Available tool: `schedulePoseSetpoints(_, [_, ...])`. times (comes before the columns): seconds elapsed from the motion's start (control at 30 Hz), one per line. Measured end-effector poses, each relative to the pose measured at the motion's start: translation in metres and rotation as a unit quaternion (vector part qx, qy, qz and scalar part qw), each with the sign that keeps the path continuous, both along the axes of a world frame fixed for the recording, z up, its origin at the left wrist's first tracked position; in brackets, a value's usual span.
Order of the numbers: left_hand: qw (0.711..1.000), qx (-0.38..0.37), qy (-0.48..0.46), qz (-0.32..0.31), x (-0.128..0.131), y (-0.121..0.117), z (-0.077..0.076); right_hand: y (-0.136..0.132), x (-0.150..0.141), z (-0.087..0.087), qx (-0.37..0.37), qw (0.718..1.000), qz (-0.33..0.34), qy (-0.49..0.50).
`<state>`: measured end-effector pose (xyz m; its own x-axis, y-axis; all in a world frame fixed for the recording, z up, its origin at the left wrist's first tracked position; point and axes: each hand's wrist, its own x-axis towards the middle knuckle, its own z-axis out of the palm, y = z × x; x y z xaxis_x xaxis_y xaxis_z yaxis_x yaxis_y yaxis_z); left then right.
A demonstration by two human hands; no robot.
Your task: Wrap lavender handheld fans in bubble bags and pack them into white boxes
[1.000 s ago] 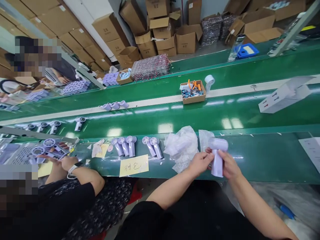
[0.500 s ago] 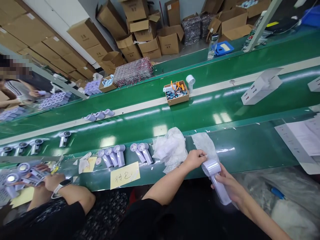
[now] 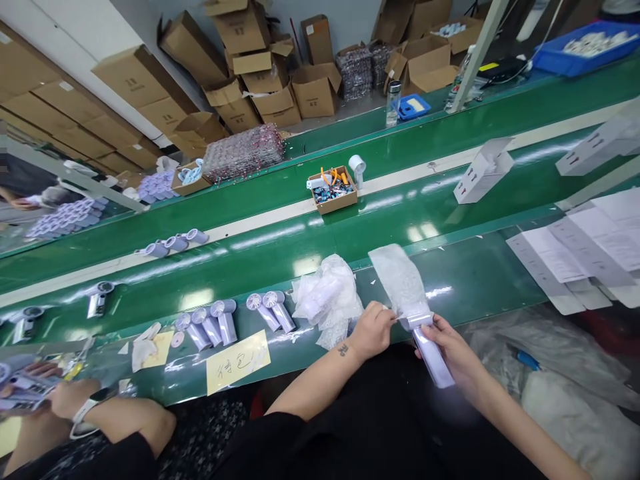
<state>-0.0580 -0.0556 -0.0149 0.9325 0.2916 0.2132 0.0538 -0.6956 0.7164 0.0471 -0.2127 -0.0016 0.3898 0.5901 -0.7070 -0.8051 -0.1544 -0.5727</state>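
My right hand [image 3: 453,347] is wrapped around the handle of a lilac handheld fan [image 3: 434,363], tilted with its head pointing away from me. A translucent bubble-wrap bag [image 3: 399,275] lies on the bench, its near end over the fan's head. My left hand [image 3: 374,330] is closed in a pinch at the near edge of that bag, just left of the fan. Left of my hands lies a crumpled pile of bubble wrap [image 3: 327,297] with something lilac inside. Several more lilac fans [image 3: 273,310] rest farther left, behind a yellow handwritten note [image 3: 238,362].
A green conveyor [image 3: 260,250] runs beyond the bench, carrying a white box [image 3: 483,175] and a carton of small parts [image 3: 335,197]. Flat white boxes [image 3: 555,257] lie at the right. A co-worker's hands [image 3: 65,399] hold fans at the left.
The fan's head has gone from beside the bag to under its near end. My left hand has shifted down to the bag's edge. The view has turned to the right.
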Motion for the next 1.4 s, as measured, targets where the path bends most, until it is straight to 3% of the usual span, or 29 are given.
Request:
schedulePoseSetpoints(0.07, [1.000, 0.010, 0.000, -0.003, -0.004, -0.004, -0.002, -0.003, -0.001, 0.004, -0.014, 0.999, -0.014, 0.028])
schedulePoseSetpoints(0.2, [0.996, -0.007, 0.013, -0.086, 0.009, -0.021, 0.004, -0.010, -0.005, 0.005, -0.024, 0.994, -0.064, 0.083])
schedulePoseSetpoints(0.33, [0.993, -0.053, 0.071, -0.081, 0.026, -0.034, 0.014, -0.024, -0.012, 0.001, -0.070, 0.981, -0.151, 0.099])
schedulePoseSetpoints(0.47, [0.981, -0.063, 0.134, -0.127, 0.036, -0.042, 0.014, -0.045, -0.019, -0.004, -0.081, 0.981, -0.160, 0.076])
schedulePoseSetpoints(0.57, [0.971, -0.102, 0.188, -0.111, 0.048, -0.048, 0.011, -0.065, -0.011, -0.003, -0.117, 0.987, -0.108, -0.016])
schedulePoseSetpoints(0.63, [0.958, -0.167, 0.219, -0.084, 0.061, -0.052, 0.015, -0.079, 0.006, 0.005, -0.160, 0.975, -0.044, -0.147])
schedulePoseSetpoints(0.77, [0.876, -0.387, 0.283, -0.058, 0.097, -0.056, 0.045, -0.100, 0.057, 0.034, -0.199, 0.884, 0.077, -0.415])
schedulePoseSetpoints(0.83, [0.851, -0.462, 0.239, -0.069, 0.118, -0.058, 0.064, -0.103, 0.082, 0.050, -0.169, 0.870, 0.108, -0.451])
schedulePoseSetpoints(0.93, [0.835, -0.506, 0.194, -0.093, 0.146, -0.065, 0.083, -0.103, 0.110, 0.063, -0.147, 0.873, 0.107, -0.453])
schedulePoseSetpoints(1.0, [0.820, -0.512, 0.240, -0.093, 0.162, -0.071, 0.085, -0.105, 0.124, 0.063, -0.167, 0.863, 0.105, -0.466])
schedulePoseSetpoints(1.07, [0.816, -0.507, 0.274, -0.046, 0.175, -0.074, 0.085, -0.111, 0.137, 0.059, -0.186, 0.853, 0.112, -0.474])
schedulePoseSetpoints(1.13, [0.829, -0.499, 0.254, -0.007, 0.188, -0.071, 0.088, -0.117, 0.151, 0.058, -0.186, 0.860, 0.104, -0.464])
schedulePoseSetpoints(1.17, [0.843, -0.485, 0.229, -0.018, 0.195, -0.068, 0.090, -0.118, 0.159, 0.059, -0.169, 0.873, 0.091, -0.448])
schedulePoseSetpoints(1.3, [0.904, -0.345, 0.166, -0.191, 0.227, -0.062, 0.096, -0.108, 0.184, 0.069, 0.007, 0.951, 0.068, -0.302])
schedulePoseSetpoints(1.37, [0.907, -0.288, 0.174, -0.254, 0.243, -0.070, 0.087, -0.103, 0.195, 0.065, 0.075, 0.962, 0.075, -0.253])
schedulePoseSetpoints(1.4, [0.910, -0.276, 0.183, -0.250, 0.250, -0.075, 0.080, -0.104, 0.201, 0.057, 0.080, 0.965, 0.054, -0.245])
